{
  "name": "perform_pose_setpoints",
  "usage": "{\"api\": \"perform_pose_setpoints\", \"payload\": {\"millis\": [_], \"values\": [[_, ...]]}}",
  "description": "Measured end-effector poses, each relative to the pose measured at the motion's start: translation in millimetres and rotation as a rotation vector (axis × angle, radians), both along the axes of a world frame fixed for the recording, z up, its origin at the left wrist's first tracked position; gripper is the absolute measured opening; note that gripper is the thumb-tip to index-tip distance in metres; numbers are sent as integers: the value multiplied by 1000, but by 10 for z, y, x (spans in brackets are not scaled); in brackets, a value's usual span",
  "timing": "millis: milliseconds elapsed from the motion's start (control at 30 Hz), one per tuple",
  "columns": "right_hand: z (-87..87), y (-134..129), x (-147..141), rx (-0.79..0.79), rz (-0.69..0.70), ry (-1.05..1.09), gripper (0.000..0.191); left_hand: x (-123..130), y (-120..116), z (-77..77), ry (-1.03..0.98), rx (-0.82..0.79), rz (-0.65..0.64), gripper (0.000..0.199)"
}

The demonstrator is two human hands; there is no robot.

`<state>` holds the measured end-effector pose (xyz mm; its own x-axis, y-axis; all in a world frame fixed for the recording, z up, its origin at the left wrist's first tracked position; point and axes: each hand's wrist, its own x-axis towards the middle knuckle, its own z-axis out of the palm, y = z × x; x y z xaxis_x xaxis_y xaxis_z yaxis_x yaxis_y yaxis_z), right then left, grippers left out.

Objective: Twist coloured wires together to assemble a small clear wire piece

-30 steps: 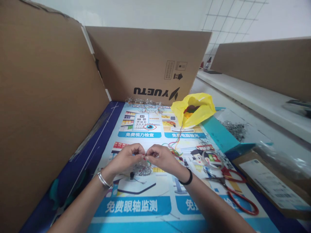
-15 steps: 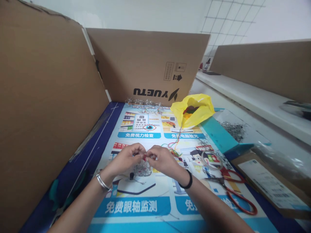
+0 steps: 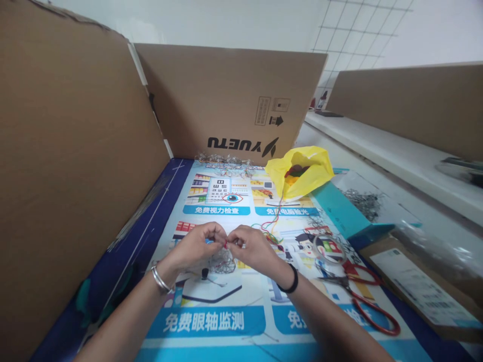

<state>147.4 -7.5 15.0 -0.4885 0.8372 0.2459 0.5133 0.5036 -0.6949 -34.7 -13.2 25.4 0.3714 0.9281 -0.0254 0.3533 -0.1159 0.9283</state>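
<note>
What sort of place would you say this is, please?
Probably a craft worktop, judging by the red-handled scissors, the coloured threads trailing from a yellow bag, and the silvery, wire-like tangle.

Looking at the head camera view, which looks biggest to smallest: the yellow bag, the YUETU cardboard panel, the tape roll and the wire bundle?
1. YUETU cardboard panel
2. Yellow bag
3. Tape roll and wire bundle: unsure; they look close, and fingers may hide part of the bundle.
</note>
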Motion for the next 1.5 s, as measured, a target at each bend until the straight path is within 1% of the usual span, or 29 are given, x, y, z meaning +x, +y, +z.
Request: {"api": "perform_pose_setpoints", "payload": {"millis": [167,333,600,933,1067,1200,1300,1367,1467,1500], "values": [[4,1,0,-13,6,-1,7,14,-13,20,-20,-26,23,8],[15,-2,-10,-25,4,2,7,11,-13,-1,-36,-16,14,8],[-15,4,-4,-21,1,10,8,21,-9,-11,-43,-22,24,8],[-23,2,-19,-42,-3,13,9,37,-12,-21,-63,-73,33,10],[-21,10,-13,-68,15,45,9,57,-21,-16,-74,-94,50,11],[-12,12,-3,-114,29,130,14,55,-22,-36,-92,-80,68,11],[-6,7,-12,-146,17,196,12,50,-18,-53,-97,-81,57,12],[-10,5,-27,-145,5,206,9,53,-15,-56,-98,-80,61,14],[-32,6,-51,-103,-6,210,2,68,-16,-52,-95,-70,72,15],[-41,6,-56,-91,-8,215,5,72,-16,-51,-95,-72,76,15]]}}
